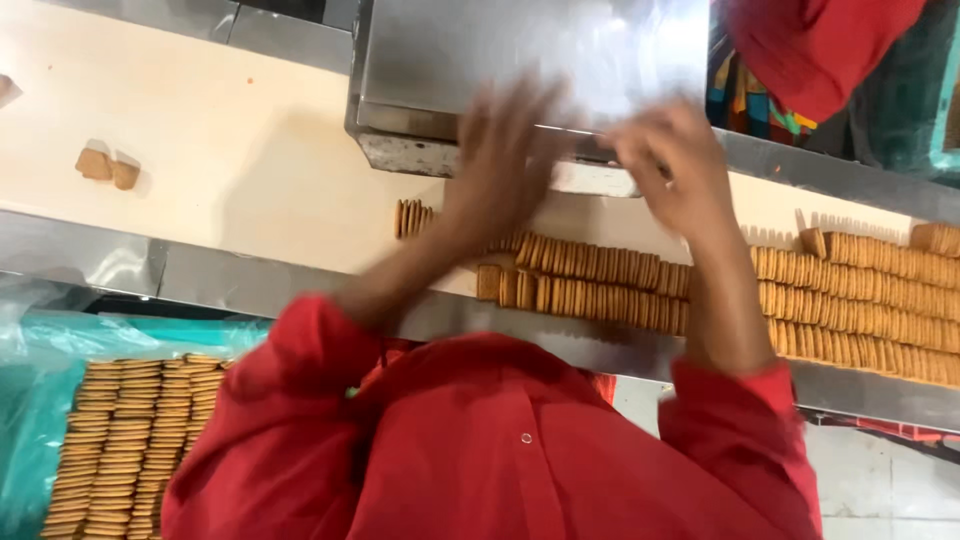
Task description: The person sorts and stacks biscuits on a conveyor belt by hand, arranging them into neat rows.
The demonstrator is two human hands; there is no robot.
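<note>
Cream belt lies bare left of biscuit rows point(610, 285); blurred left hand point(500, 165) and right hand point(670, 165) seem spread, empty.

One camera only, worn on the head and aimed steeply down and forward over the wearer's own red-clad chest point(500, 450), which fills the lower middle of the frame. It sits close: the left hand point(500, 165) and right hand point(670, 165) are blurred at arm's reach, over the cream belt point(220, 150) that runs across the upper half. The steel housing point(530, 50) is cut off by the top edge, a tray of biscuits point(130, 440) by the bottom left corner.
</note>
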